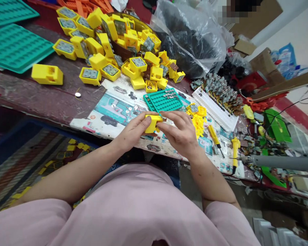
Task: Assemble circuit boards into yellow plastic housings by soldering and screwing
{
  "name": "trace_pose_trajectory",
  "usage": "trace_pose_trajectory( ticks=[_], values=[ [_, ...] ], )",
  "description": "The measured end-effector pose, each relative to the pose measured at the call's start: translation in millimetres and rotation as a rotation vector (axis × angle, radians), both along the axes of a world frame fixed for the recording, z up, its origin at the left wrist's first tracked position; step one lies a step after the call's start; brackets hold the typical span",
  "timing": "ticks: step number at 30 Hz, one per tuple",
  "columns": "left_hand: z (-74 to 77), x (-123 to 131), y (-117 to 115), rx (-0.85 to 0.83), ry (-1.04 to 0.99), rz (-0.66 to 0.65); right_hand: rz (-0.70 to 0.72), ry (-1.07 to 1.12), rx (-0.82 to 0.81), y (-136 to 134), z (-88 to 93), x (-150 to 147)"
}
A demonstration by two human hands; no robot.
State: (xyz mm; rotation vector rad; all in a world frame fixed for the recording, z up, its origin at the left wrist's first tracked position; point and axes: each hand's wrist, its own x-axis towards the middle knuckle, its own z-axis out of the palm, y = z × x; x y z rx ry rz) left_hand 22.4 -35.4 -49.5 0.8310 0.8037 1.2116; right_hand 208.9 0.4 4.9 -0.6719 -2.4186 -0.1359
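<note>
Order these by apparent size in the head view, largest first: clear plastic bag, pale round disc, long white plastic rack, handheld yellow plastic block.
1. Clear plastic bag
2. Long white plastic rack
3. Handheld yellow plastic block, partly hidden by the left hand
4. Pale round disc

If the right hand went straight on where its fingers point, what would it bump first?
Probably the yellow case held in the left hand. The right hand is close beside it; whether they're touching is hard to tell.
</note>
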Motion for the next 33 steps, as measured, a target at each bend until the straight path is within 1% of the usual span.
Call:
trace_pose_trajectory(
  ticks=[2,4,5,7,9,12,16,20,23,26,29,30,31,33],
  values=[
    [2.4,-4.3,1.5,-0.035,-0.017,0.018,-0.060,0.101,-0.106,17.0,1.8,2.5],
    [6.2,-7.8,2.9,-0.049,-0.025,0.029,-0.198,0.150,-0.165,44.0,-0.8,2.7],
    [8.0,-9.1,3.6,-0.048,-0.025,0.028,-0.263,0.111,-0.184,59.7,-3.9,1.4],
    [10.6,-11.4,4.5,-0.034,-0.015,0.029,-0.369,-0.036,-0.231,90.0,-12.1,-4.3],
    [11.1,-14.0,5.0,-0.023,0.008,0.036,-0.429,-0.175,-0.290,113.0,-20.3,-12.4],
    [9.3,-18.8,5.9,-0.027,0.029,0.045,-0.478,-0.305,-0.348,128.8,-27.4,-23.2],
    [8.5,-22.7,8.2,-0.041,-0.006,0.050,-0.498,-0.341,-0.383,130.9,-30.2,-26.5],
    [11.6,-20.4,10.0,-0.044,-0.049,0.058,-0.452,-0.231,-0.376,126.7,-29.3,-22.1],
    [12.3,-18.2,10.0,-0.038,-0.060,0.055,-0.384,0.001,-0.412,110.3,-20.8,-20.0],
    [11.9,-16.3,8.9,-0.036,-0.064,0.050,-0.274,0.296,-0.544,76.5,-7.0,-20.2],
    [13.9,-12.5,7.0,-0.047,-0.065,0.042,-0.158,0.484,-0.685,34.6,3.7,-20.7],
    [15.1,-10.6,6.4,-0.055,-0.066,0.042,-0.132,0.501,-0.690,21.9,5.4,-20.4],
    [16.4,-8.4,5.8,-0.065,-0.067,0.042,-0.111,0.495,-0.660,10.9,6.0,-19.9],
    [18.5,-3.6,4.8,-0.075,-0.072,0.033,-0.083,0.428,-0.509,-4.5,4.7,-18.1]
  ],
)
